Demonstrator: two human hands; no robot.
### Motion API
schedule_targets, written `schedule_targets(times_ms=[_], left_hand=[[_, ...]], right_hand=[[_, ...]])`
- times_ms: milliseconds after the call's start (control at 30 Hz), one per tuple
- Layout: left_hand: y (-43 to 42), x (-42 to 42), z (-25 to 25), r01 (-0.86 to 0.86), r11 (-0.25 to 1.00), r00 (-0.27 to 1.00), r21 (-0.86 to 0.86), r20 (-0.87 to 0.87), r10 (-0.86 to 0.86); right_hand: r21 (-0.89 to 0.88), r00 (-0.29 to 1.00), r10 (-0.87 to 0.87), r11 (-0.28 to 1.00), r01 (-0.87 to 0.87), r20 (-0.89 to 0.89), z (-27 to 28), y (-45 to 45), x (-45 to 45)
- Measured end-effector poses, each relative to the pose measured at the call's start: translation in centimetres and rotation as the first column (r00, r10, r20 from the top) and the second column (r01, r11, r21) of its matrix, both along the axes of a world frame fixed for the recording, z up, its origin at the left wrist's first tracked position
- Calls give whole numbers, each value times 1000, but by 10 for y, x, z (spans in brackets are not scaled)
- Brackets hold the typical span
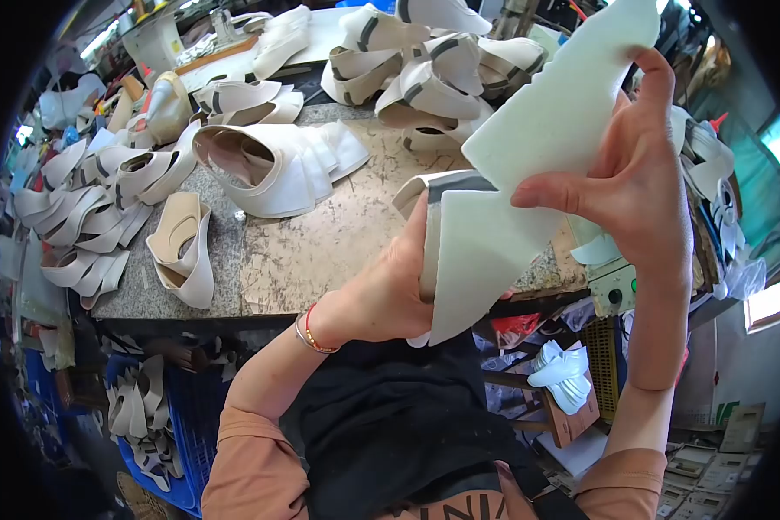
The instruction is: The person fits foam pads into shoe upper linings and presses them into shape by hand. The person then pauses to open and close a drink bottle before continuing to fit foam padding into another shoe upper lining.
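Observation:
My left hand [386,290], with a red and a silver bracelet at the wrist, grips a white shoe upper [435,195] with a grey band, above the table's front edge. A pale, curved sheet piece [481,251] lies against that upper and covers much of it. My right hand [620,169] has its thumb and fingers on a larger pale sheet piece [563,104] with a ragged edge, raised at the upper right. Its thumb is at the place where the two pale pieces meet. Whether they are joined is unclear.
On the worn table [299,260] stand nested white uppers [277,178], a single upper [182,247] and a heap of uppers [433,69]. More uppers [87,217] crowd the left. Below are a blue crate [186,433] and a stool [572,420] with white pieces.

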State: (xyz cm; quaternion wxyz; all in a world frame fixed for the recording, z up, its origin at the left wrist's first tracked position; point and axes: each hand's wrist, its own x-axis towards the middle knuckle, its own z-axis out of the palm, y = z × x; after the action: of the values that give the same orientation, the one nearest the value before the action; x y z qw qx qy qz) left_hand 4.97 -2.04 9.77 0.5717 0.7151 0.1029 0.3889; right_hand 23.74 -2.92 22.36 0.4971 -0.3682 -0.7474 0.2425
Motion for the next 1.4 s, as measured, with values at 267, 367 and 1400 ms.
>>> schedule_targets(times_ms=[267,367,1400], left_hand=[[1,-16,-7,386,901,906,-201,265,-329],[1,-28,11,550,563,832,-616,464,-305],[-7,-40,-77,-298,818,936,-492,-317,150]], right_hand=[[-91,997,-15,996,22,72,-22,28,1],[-302,999,9,953,3,40,-46,58,-1],[-397,952,-306,877,270,-27,-214,55,-60]])
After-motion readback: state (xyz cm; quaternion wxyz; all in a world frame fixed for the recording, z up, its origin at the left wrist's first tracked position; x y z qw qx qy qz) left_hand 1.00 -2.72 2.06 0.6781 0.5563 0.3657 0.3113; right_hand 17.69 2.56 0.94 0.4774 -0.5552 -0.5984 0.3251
